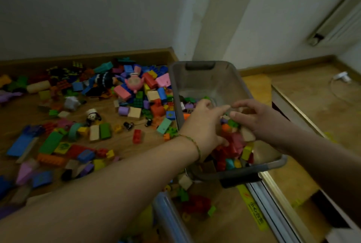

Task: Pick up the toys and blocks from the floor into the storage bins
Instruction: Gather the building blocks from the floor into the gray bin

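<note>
a: left grip (205, 117)?
b: released. fingers straight, reaching over the bin (205, 84), just above the blocks (234, 149) inside. green-yellow band (195, 145) on the wrist.
a: right grip (254, 115)?
b: released too. fingers loose, pointing toward the left one, tips near but apart. same pile under it.
a: the bin?
b: grey, a dark handle at the far end and the near end. blocks heaped in the near half, bare bottom at the far end.
a: what's still out?
b: loose blocks (136, 94) all over the wooden floor (109, 110) left of the bin, thickest against its left wall. pink toy (133, 83) among them. small black-and-white figure (92, 114) nearer, apart from the heap.
</note>
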